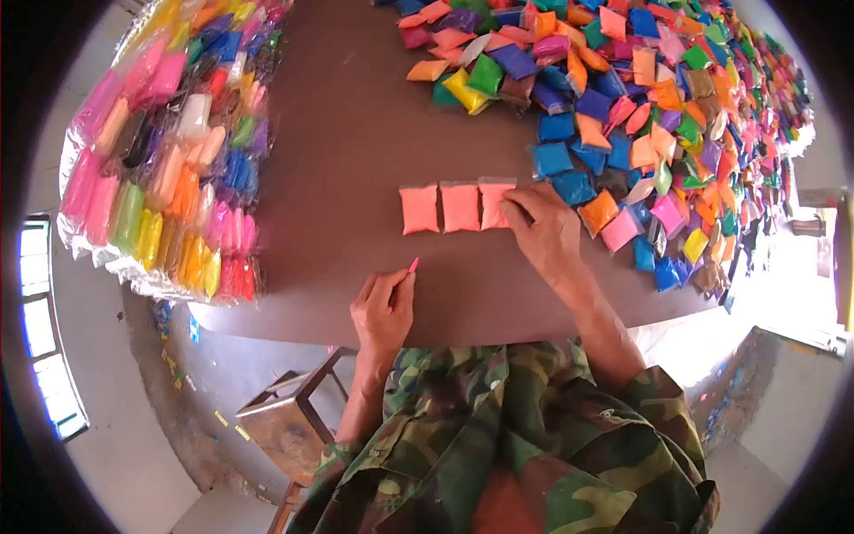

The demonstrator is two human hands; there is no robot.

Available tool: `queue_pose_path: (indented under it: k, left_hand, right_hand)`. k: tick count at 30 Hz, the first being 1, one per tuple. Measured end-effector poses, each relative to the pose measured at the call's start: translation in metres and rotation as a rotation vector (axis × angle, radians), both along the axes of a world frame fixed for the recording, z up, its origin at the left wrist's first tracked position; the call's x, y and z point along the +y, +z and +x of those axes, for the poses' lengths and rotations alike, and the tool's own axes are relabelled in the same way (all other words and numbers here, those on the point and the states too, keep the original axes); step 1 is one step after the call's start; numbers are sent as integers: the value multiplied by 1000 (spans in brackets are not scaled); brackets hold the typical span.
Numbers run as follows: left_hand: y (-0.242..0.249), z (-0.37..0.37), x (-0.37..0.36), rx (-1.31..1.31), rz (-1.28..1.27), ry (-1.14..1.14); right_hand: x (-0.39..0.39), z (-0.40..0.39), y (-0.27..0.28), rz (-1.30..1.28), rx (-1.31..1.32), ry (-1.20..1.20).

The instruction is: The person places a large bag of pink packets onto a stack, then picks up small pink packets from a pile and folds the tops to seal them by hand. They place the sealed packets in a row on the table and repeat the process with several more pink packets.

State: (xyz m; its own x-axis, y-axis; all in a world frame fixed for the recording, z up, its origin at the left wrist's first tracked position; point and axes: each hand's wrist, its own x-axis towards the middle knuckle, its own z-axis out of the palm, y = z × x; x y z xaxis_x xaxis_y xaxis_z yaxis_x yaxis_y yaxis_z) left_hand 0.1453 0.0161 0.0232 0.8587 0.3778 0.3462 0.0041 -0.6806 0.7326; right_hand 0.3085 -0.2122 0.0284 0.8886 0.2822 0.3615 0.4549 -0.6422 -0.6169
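Three salmon-pink packets lie side by side on the brown table (347, 178): a left one (420, 210), a middle one (461, 208) and a right one (495, 205). My right hand (544, 227) pinches the right edge of the right packet, its fingertips covering that edge. Nearer the table's front edge, my left hand (384, 307) is closed, with a small thin pink piece (414, 264) sticking up between thumb and forefinger. The left hand is below the packets and apart from them.
A big heap of small colourful packets (614, 98) covers the right side of the table. Clear bags of long colourful packets (169, 160) are stacked at the left. A wooden stool (289, 427) stands on the floor below the table's front edge.
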Motion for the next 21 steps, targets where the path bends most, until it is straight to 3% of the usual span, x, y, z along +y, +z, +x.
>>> queue_pose_path:
  k: [6, 12, 18, 21]
  left_hand:
    - [3, 1, 2, 21, -15, -4]
    - [2, 1, 3, 19, -19, -2]
    - [6, 4, 2, 28, -19, 17]
    - [2, 2, 4, 35, -5, 3]
  right_hand:
    - [-8, 23, 23, -65, -38, -19]
    - [-35, 124, 68, -200, -330, -111]
    - [-33, 189, 81, -316, -546, 57]
    - [-34, 215, 76, -449, -388, 72]
